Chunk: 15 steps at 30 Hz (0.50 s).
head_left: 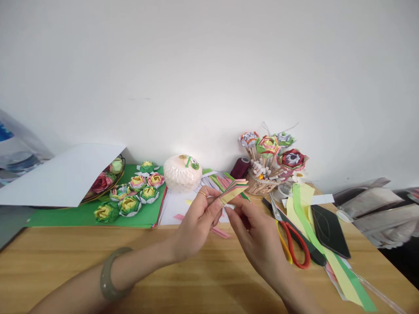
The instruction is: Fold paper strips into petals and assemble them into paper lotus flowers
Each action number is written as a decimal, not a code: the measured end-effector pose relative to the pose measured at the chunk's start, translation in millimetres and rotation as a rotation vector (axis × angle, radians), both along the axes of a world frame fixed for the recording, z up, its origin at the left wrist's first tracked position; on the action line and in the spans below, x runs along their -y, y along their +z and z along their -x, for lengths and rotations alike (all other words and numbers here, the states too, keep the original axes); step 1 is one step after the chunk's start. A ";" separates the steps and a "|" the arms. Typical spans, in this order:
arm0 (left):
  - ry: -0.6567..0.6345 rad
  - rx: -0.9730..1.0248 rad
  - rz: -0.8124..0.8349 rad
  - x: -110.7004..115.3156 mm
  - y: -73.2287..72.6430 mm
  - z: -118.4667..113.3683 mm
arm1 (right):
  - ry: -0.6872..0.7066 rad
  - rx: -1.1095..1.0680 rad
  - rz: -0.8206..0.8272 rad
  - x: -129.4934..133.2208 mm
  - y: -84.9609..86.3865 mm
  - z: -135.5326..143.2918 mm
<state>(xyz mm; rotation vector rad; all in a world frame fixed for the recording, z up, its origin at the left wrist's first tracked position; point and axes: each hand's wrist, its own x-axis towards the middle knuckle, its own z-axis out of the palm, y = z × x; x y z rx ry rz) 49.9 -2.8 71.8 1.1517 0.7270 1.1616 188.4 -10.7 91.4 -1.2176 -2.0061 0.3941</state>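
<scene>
Layered pink, yellow and green, the paper bundle (235,191) fans out above the wood-grained table (203,283), its base pinched in the left hand (198,218). The right hand (258,229) bends close beside it, its grip unclear. The wall (209,69) is plain white.

No text, label, brand, number or sign is legible. Two faint marks (139,99) stand on the wall (209,65); they resolve into no readable characters. The blue patch (4,132) at the left edge is cut off and blurred. The green markings (195,165) atop the white rounded object (181,181) are too small to identify as lettering.
</scene>
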 end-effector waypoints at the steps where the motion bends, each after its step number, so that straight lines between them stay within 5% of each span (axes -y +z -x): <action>1: -0.027 0.032 0.034 -1.3 1.8 0.2 | 0.026 -0.007 0.006 -0.1 1.2 -0.9; 15: -0.413 0.383 0.303 -7.9 13.2 12.3 | 0.204 -0.258 0.180 -2.2 7.7 -15.0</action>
